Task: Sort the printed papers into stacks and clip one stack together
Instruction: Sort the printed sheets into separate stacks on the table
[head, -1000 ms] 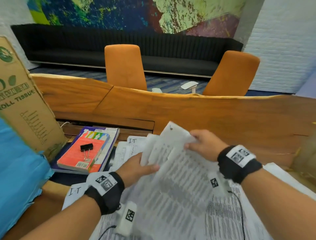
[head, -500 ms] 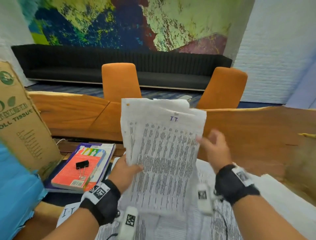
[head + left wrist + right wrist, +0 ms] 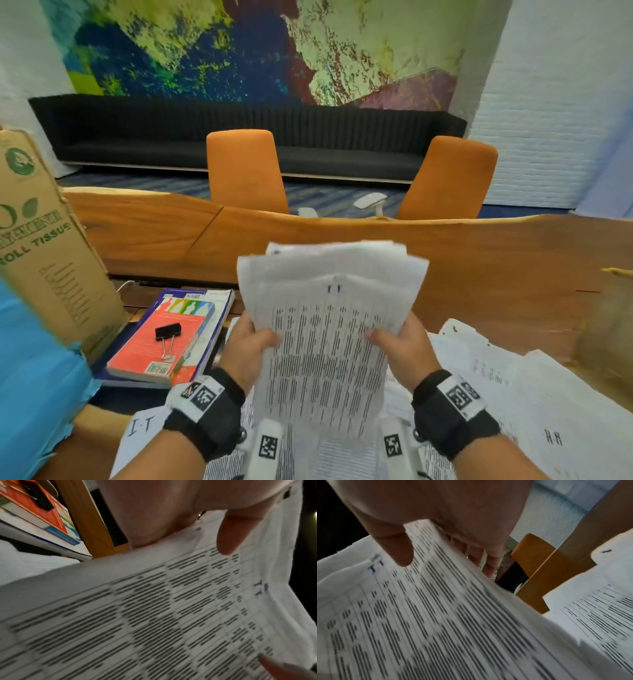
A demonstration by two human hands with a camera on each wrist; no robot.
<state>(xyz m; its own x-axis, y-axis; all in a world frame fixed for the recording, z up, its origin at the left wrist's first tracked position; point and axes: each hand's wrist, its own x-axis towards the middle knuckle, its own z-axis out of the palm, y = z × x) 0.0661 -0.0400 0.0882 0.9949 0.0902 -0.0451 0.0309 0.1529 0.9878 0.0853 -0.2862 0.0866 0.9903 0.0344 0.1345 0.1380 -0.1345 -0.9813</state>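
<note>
I hold a stack of printed papers (image 3: 325, 346) upright in front of me; its top sheet is marked "I T" in blue ink. My left hand (image 3: 250, 346) grips the stack's left edge, thumb on the front. My right hand (image 3: 400, 342) grips the right edge the same way. In the left wrist view the stack (image 3: 154, 615) fills the frame under my thumb (image 3: 235, 534). The right wrist view shows the stack (image 3: 436, 615) with my thumb (image 3: 399, 547) on top and fingers behind. A black binder clip (image 3: 168, 334) lies on a red book (image 3: 161, 339) to the left.
More printed sheets (image 3: 513, 394) lie spread on the wooden table (image 3: 496, 274), some marked "H R", one at the lower left marked "I T" (image 3: 140, 426). A cardboard tissue box (image 3: 44, 246) stands at the left. Two orange chairs (image 3: 246, 171) face the table's far side.
The stack went from lying tilted low over the table to standing upright. My right hand, off the paper half a second ago, now grips its right edge. The stack sits lower now.
</note>
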